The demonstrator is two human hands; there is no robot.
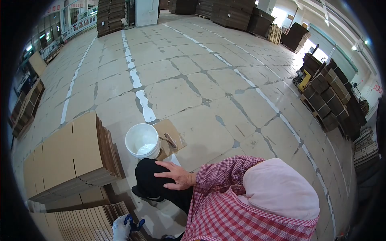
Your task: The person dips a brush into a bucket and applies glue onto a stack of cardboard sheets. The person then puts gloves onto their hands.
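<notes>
Resting right hand (175, 176) on knee (145, 170); left hand (120, 229) near cardboard (82, 221).

Floor (169, 90): pale slabs, grey patching along joints and cracks. Worn white line (277, 107) sweeps from near 12 round to 4. White pillar (146, 14) at 11. White railing (80, 27) at 10, dark glazed panes (43, 37) just outside it. Bright opening (278, 15) at 1, glare on the floor at 2. Ceiling beams and small lamps (366, 42) at 2. Red characters (378, 88) on pale wall, near 3.
</notes>
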